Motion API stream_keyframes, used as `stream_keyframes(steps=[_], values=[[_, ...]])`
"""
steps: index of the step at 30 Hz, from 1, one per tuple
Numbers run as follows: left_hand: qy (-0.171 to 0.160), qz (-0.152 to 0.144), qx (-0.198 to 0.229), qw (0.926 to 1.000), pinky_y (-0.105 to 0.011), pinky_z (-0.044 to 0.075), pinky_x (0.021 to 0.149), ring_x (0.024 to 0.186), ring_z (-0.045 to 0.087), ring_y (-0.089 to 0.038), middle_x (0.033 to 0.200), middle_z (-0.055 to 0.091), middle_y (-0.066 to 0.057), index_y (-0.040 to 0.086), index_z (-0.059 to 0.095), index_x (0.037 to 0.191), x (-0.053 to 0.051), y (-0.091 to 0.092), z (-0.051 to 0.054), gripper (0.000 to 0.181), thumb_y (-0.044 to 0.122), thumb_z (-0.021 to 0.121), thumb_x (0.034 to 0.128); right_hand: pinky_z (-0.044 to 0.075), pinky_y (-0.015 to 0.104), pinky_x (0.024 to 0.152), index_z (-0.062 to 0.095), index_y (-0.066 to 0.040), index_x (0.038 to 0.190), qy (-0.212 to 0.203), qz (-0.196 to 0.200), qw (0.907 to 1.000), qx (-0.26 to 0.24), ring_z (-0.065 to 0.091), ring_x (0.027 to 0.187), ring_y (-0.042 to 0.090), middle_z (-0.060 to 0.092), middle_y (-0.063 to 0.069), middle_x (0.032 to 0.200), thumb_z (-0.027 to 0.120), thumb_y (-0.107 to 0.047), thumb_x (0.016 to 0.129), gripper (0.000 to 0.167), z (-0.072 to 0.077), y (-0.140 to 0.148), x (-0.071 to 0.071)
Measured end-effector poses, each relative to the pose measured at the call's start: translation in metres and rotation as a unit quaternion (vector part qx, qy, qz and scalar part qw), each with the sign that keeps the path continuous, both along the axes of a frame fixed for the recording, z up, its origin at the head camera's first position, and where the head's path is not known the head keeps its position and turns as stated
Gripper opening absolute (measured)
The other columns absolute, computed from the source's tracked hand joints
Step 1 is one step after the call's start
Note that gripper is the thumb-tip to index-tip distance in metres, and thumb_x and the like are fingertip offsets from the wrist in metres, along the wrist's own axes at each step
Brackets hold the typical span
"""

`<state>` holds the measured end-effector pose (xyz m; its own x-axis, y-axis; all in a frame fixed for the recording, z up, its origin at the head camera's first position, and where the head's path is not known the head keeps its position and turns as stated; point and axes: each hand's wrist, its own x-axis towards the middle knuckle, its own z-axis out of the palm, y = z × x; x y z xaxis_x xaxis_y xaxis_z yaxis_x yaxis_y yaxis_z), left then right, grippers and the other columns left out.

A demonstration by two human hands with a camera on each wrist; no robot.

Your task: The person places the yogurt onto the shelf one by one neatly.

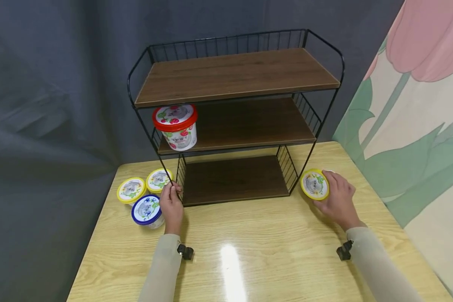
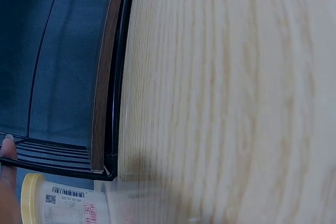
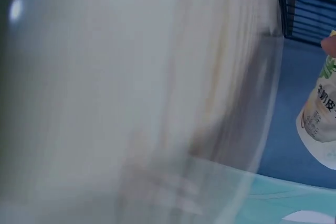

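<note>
My left hand (image 1: pixel 171 212) pinches the black wire frame of a three-tier shelf (image 1: pixel 234 178) at its lower left front post. In the left wrist view a finger (image 2: pixel 9 150) shows beside that black bar. Out to the right of the shelf, my right hand (image 1: pixel 339 201) grips a yellow-lidded tub (image 1: pixel 315 184) from its right side. The right wrist view catches only part of this printed tub (image 3: pixel 321 106). Just left of my left hand, a blue-lidded tub (image 1: pixel 146 209) stands before two yellow-lidded tubs. A red-lidded tub (image 1: pixel 179 136) sits on the middle tier's left end.
The two yellow-lidded tubs, the left one (image 1: pixel 131 189) and the right one (image 1: pixel 159 180), stand on the light wooden table (image 1: pixel 272 251). Dark curtain (image 1: pixel 60 84) hangs behind the shelf. A flower-patterned panel (image 1: pixel 419 126) borders the table on the right.
</note>
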<state>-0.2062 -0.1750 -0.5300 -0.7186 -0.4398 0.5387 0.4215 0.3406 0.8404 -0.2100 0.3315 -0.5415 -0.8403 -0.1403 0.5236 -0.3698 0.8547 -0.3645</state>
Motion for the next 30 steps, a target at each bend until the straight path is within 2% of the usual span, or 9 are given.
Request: stream_keyframes(steps=[4, 7, 12, 14, 17, 22, 26, 30], values=[[0.005, -0.002, -0.013, 0.9999, -0.031, 0.054, 0.074, 0.082, 0.058, -0.008, 0.088, 0.061, -0.019, -0.007, 0.060, 0.094, 0.000, 0.000, 0.000, 0.026, 0.010, 0.044, 0.1052, 0.021, 0.058, 0.088, 0.039, -0.001, 0.144, 0.034, 0.021, 0.9991, 0.016, 0.034, 0.124, 0.047, 0.040, 0.025, 0.138, 0.088, -0.019, 0.053, 0.105, 0.003, -0.003, 0.013], [0.007, 0.000, -0.015, 0.9999, -0.036, 0.053, 0.074, 0.081, 0.057, -0.007, 0.088, 0.061, -0.019, -0.007, 0.060, 0.093, 0.000, 0.000, 0.000, 0.026, 0.009, 0.044, 0.1051, 0.021, 0.057, 0.085, 0.040, 0.002, 0.142, 0.063, 0.044, 0.9970, 0.010, 0.034, 0.121, 0.048, 0.041, 0.027, 0.135, 0.080, -0.032, 0.059, 0.098, 0.007, -0.009, 0.022], [0.004, -0.005, -0.015, 0.9999, -0.032, 0.052, 0.074, 0.080, 0.059, -0.023, 0.089, 0.061, -0.020, -0.007, 0.060, 0.093, 0.000, 0.000, 0.000, 0.026, 0.010, 0.044, 0.1052, 0.020, 0.053, 0.084, 0.043, 0.006, 0.139, 0.134, 0.073, 0.9882, -0.012, 0.036, 0.119, 0.046, 0.044, 0.028, 0.133, 0.061, -0.065, 0.079, 0.094, 0.022, -0.025, 0.029], [0.002, -0.006, -0.012, 0.9999, -0.028, 0.052, 0.074, 0.081, 0.060, -0.030, 0.089, 0.061, -0.020, -0.007, 0.060, 0.094, 0.000, -0.001, 0.000, 0.026, 0.010, 0.044, 0.1052, 0.021, 0.047, 0.087, 0.044, 0.007, 0.137, 0.166, 0.084, 0.9823, -0.023, 0.037, 0.120, 0.044, 0.047, 0.028, 0.132, 0.057, -0.070, 0.081, 0.096, 0.032, -0.032, 0.030], [-0.001, -0.008, -0.005, 1.0000, -0.025, 0.052, 0.074, 0.082, 0.059, -0.035, 0.089, 0.061, -0.020, -0.007, 0.060, 0.093, 0.000, -0.001, -0.001, 0.026, 0.011, 0.044, 0.1051, 0.016, 0.038, 0.095, 0.046, 0.008, 0.135, 0.201, 0.099, 0.9739, -0.038, 0.037, 0.121, 0.042, 0.048, 0.029, 0.130, 0.060, -0.068, 0.081, 0.094, 0.049, -0.042, 0.031], [-0.001, -0.008, -0.003, 1.0000, -0.031, 0.052, 0.073, 0.081, 0.058, -0.034, 0.089, 0.061, -0.020, -0.007, 0.060, 0.094, 0.000, 0.000, 0.000, 0.026, 0.010, 0.044, 0.1049, 0.008, 0.031, 0.104, 0.045, 0.010, 0.134, 0.211, 0.112, 0.9694, -0.054, 0.035, 0.123, 0.035, 0.045, 0.031, 0.129, 0.062, -0.068, 0.079, 0.096, 0.079, -0.056, 0.035], [-0.003, -0.006, -0.004, 1.0000, -0.038, 0.052, 0.073, 0.081, 0.059, -0.029, 0.090, 0.062, -0.019, -0.006, 0.061, 0.093, 0.000, 0.000, 0.000, 0.026, 0.010, 0.044, 0.1049, 0.009, 0.030, 0.104, 0.043, 0.010, 0.134, 0.196, 0.118, 0.9713, -0.064, 0.032, 0.132, 0.018, 0.045, 0.031, 0.130, 0.063, -0.071, 0.077, 0.100, 0.099, -0.066, 0.040], [0.001, -0.005, -0.002, 1.0000, -0.034, 0.052, 0.073, 0.080, 0.060, -0.018, 0.090, 0.062, -0.020, -0.006, 0.061, 0.093, 0.000, 0.000, -0.001, 0.025, 0.009, 0.045, 0.1045, 0.009, 0.029, 0.103, 0.041, 0.008, 0.136, 0.171, 0.121, 0.9746, -0.080, 0.025, 0.137, 0.006, 0.045, 0.028, 0.131, 0.063, -0.075, 0.075, 0.106, 0.116, -0.076, 0.045]])
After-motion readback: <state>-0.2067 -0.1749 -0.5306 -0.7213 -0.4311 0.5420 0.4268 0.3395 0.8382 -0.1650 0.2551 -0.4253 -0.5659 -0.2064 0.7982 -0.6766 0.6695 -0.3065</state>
